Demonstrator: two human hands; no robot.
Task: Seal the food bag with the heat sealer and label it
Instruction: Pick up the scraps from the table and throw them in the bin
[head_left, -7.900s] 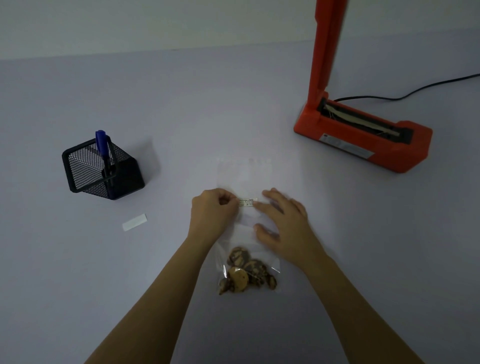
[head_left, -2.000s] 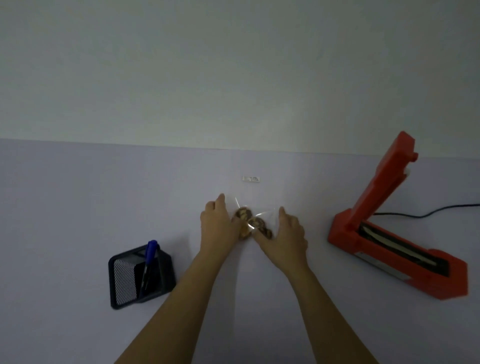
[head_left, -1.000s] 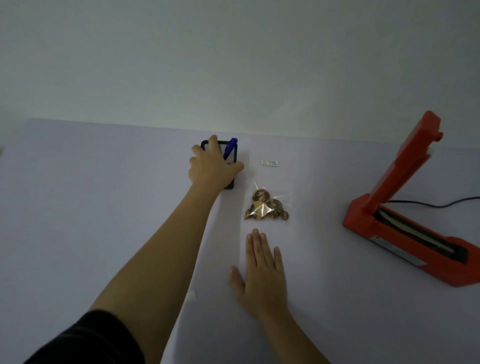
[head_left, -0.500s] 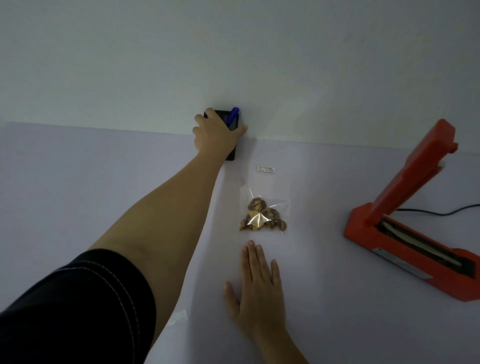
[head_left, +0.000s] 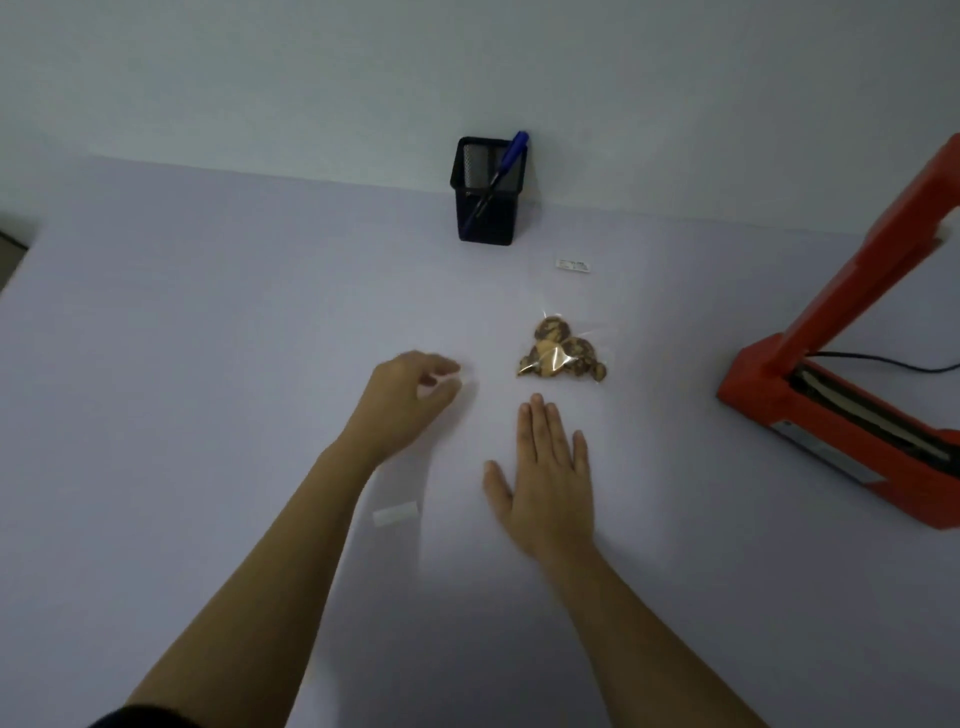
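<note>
As the bag (head_left: 563, 353) lies with its label (head_left: 573, 265) on, just beyond the flat right hand (head_left: 550, 467), fingers together, and the left hand (head_left: 410, 395) is loosely curled, empty, the task looks done.

The left arm (head_left: 291, 561) shows a dark sleeve (head_left: 140, 719) edge at its top; the right arm (head_left: 639, 623) is bare.
</note>
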